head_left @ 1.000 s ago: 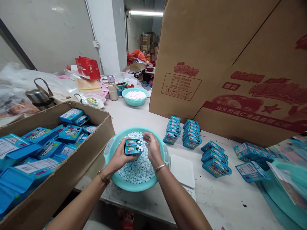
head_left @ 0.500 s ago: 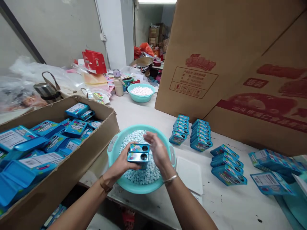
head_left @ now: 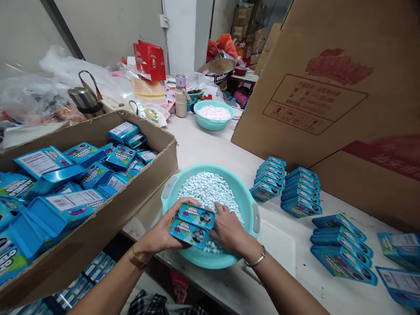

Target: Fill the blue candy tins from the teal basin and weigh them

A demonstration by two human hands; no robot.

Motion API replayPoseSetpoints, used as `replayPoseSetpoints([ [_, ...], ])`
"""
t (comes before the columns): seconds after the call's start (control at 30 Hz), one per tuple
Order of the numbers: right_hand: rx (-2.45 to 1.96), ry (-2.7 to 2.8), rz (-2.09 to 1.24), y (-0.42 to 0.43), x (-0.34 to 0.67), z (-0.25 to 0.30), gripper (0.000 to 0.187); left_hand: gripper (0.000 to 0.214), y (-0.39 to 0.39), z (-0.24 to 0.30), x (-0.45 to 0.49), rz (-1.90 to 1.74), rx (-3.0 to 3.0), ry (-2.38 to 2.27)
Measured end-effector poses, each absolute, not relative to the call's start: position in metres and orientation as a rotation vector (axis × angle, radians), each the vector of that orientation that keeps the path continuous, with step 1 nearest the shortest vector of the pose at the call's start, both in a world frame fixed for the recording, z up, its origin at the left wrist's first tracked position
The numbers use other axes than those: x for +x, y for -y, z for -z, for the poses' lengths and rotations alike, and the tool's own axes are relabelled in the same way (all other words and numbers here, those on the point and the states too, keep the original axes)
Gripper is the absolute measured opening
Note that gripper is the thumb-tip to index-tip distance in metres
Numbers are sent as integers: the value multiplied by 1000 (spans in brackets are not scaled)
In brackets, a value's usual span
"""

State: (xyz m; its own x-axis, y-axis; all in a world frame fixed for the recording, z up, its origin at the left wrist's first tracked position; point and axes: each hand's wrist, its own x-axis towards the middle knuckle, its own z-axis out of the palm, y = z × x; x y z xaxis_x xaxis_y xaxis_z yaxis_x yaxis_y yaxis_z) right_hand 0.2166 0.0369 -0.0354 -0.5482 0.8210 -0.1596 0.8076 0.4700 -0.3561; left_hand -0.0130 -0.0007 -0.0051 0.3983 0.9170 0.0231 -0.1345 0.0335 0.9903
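My left hand point(head_left: 166, 232) grips two blue candy boxes point(head_left: 193, 224) side by side, over a turquoise basin point(head_left: 248, 194). Each box has a round opening at its right end, with pale candies showing in it. My right hand point(head_left: 229, 227) is just right of these boxes, its fingers bent and apart and its thumb close to their ends. Whether it touches them I cannot tell. Small pale blue candies point(head_left: 210, 188) fill much of the basin below both hands.
A cardboard box point(head_left: 144, 183) of blue candy boxes stands on the left. Rows of blue boxes point(head_left: 302, 192) stand right of the basin, near a flat white scale point(head_left: 277, 249). A large carton point(head_left: 321, 87) rises behind them. Farther back is a second basin point(head_left: 213, 124) of pale candies.
The view has swung left. My left hand has tilted the two boxes so their printed tops show more. My right hand has come down from upright to beside the boxes' openings.
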Motion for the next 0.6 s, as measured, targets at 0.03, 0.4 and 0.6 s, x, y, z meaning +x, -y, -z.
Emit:
replayPoseSetpoints([
  [0.03,-1487,2729,-558,-37,213,36,41,85,0,2,-13,-933,1232,-852],
  [0.4,-1185,750,-1685,-69,232,2,16,85,-10,-8,5,-1008,1031,-1117],
  [0.6,-816,109,-1508,-53,181,-31,8,79,-30,5,33,-1087,1085,-1152],
])
